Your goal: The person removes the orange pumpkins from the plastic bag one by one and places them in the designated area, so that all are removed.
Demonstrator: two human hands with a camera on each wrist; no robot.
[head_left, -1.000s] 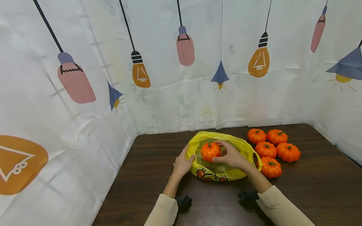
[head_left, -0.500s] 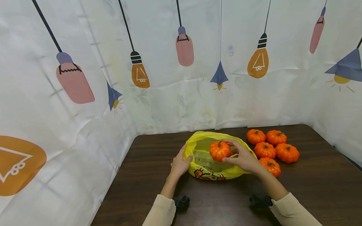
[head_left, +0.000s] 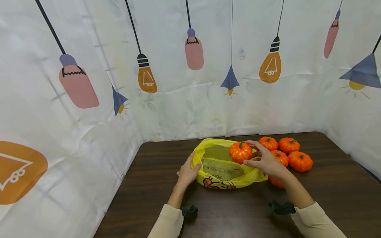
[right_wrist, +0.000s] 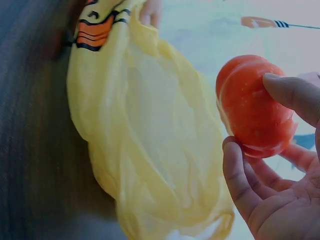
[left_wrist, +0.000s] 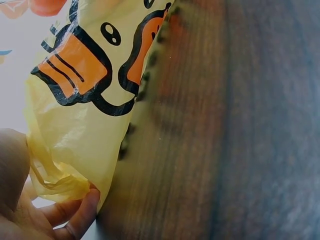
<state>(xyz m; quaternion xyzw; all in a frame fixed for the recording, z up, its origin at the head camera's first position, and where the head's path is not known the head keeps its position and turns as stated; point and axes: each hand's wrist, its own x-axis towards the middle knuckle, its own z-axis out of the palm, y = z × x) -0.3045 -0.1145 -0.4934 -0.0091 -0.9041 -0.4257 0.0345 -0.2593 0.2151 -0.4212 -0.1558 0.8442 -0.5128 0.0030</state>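
Observation:
A yellow plastic bag (head_left: 223, 168) lies with its mouth open in the middle of the table, printed with an orange-and-black cartoon. My left hand (head_left: 189, 172) pinches the bag's left edge; in the left wrist view, fingers (left_wrist: 80, 215) and thumb hold the thin plastic. My right hand (head_left: 265, 161) grips a small orange pumpkin (head_left: 239, 152) between thumb and fingers, just above the bag's right rim. In the right wrist view the pumpkin (right_wrist: 255, 105) sits between thumb and fingertips, beside the bag's opening (right_wrist: 160, 130).
Several more orange pumpkins (head_left: 300, 161) stand grouped on the dark wooden table (head_left: 160, 165) to the right of the bag, partly behind my right hand. A white curtain (head_left: 178, 112) with printed lamps hangs behind the table and along its sides.
My right hand has lifted the pumpkin up and to the right, from inside the bag's mouth to over its right rim. The left hand has stayed on the bag, shifting only slightly.

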